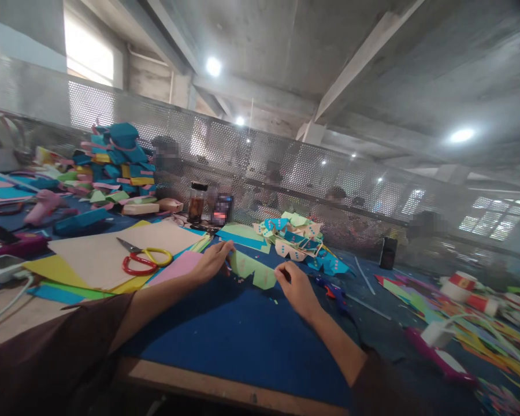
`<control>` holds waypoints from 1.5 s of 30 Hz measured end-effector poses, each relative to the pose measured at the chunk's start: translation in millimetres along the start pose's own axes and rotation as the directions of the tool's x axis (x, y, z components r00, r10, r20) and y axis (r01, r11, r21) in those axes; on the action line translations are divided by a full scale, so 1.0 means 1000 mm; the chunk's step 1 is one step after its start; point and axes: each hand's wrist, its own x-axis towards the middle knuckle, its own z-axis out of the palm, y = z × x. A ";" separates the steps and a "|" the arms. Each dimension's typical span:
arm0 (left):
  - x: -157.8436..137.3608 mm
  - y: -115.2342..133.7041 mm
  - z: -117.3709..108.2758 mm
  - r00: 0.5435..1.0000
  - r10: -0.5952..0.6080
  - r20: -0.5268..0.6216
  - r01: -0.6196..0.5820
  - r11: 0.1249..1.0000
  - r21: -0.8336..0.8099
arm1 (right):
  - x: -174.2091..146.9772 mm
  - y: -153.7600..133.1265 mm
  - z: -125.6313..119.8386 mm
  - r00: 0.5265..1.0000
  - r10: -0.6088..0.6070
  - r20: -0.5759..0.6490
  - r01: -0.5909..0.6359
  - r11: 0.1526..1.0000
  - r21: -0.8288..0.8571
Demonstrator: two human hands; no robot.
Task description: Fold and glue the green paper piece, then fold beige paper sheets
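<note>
A light green paper cutout [253, 270] with notches along its lower edge is stretched between my hands above the blue tabletop [242, 335]. My left hand [214, 261] is closed, its fingers pinching the cutout's left end. At the other end my right hand [298, 289] pinches the paper between thumb and finger. Just beyond it lies a pile of similar cut paper pieces [294, 237] in blue, green and cream. A blue glue gun [335, 293] rests to the right of my right hand. Scissors [147, 261] with red and yellow handles lie on coloured paper sheets [91, 254] at left.
A tall stack of folded coloured paper [121, 156] and a pink glue gun [43, 207] are at the left. A dark bottle [196, 205] and a phone [223, 209] stand behind. On the right are a purple power strip [437, 355] and paper strips [494, 344].
</note>
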 end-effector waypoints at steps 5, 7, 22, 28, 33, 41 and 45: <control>0.004 -0.005 0.002 1.000 -0.024 -0.006 0.024 0.998 -0.063 | 0.013 0.000 -0.018 0.989 0.113 -0.094 -0.107 0.992 0.059; 0.006 -0.009 0.004 0.999 -0.033 -0.003 0.032 0.998 -0.055 | 0.022 -0.001 -0.031 0.983 0.125 -0.135 -0.118 0.991 0.062; 0.008 -0.014 0.010 0.999 0.014 0.049 -0.017 0.999 0.049 | 0.134 0.031 -0.113 0.920 0.266 -0.288 -0.350 0.888 -0.298; 0.005 -0.011 0.010 0.998 0.019 0.059 -0.023 0.998 0.054 | 0.165 0.052 -0.096 0.893 0.346 -0.288 -0.439 0.809 -0.391; 0.001 -0.006 0.011 0.997 0.010 0.078 -0.016 0.997 0.081 | 0.180 0.064 -0.078 0.878 0.386 -0.283 -0.477 0.758 -0.444; 0.002 -0.011 0.011 0.996 0.011 0.092 -0.022 0.994 0.112 | 0.188 0.078 -0.068 0.848 0.439 -0.297 -0.529 0.701 -0.478; 0.002 -0.012 0.011 0.996 0.005 0.088 -0.016 0.992 0.123 | 0.189 0.086 -0.066 0.843 0.446 -0.300 -0.538 0.692 -0.481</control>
